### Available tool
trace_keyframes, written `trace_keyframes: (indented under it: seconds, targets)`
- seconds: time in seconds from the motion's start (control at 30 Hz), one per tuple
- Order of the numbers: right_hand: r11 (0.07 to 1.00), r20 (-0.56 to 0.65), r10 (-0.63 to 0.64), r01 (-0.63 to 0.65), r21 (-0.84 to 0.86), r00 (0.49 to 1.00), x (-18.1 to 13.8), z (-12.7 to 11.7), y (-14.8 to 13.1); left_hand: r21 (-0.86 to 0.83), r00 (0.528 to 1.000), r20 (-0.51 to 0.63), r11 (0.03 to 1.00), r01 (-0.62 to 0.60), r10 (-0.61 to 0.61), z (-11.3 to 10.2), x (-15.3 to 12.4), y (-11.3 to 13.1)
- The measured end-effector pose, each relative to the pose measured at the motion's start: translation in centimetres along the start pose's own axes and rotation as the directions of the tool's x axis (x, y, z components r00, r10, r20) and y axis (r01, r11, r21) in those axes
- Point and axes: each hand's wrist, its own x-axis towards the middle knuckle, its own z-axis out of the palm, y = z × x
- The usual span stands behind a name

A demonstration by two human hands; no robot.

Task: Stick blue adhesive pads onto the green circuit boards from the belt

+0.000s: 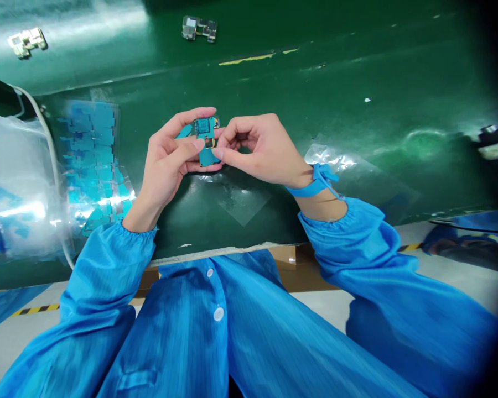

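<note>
A small circuit board [208, 157] with blue-green covering on its face is held up over the green table [336, 94]. My left hand [170, 145] grips it by its edges, with the thumb on its left side and fingers at the top and bottom. My right hand [259, 145] is closed in a pinch at the board's lower right edge; whether anything small sits between thumb and forefinger is hidden. Behind the board, a blue-green piece [185, 131] shows between the left thumb and forefinger. A blue band [309, 189] circles my right wrist.
Two more circuit boards, one at the far left [27, 42] and one at the far middle [200, 29], lie on the table. On the left are a sheet of blue-green stickers [92, 149], a white cable [52, 149] and clear plastic bags [19, 182]. Clear film [244, 203] lies below my hands.
</note>
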Motion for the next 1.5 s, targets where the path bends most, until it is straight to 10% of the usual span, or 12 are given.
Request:
trace_keyframes:
  seconds: [1.03,1.5]
  targets:
    - [0.992,-0.043,-0.093,0.096,0.079,0.995,0.4,0.6,0.0,0.133,0.972,-0.019,0.964,-0.231,0.236,-0.3,-0.2,-1.4]
    - [0.993,0.021,-0.119,0.119,0.01,0.993,0.0,1.3,0.0,-0.056,0.976,-0.217,0.998,0.003,-0.015,1.4,-0.5,0.1]
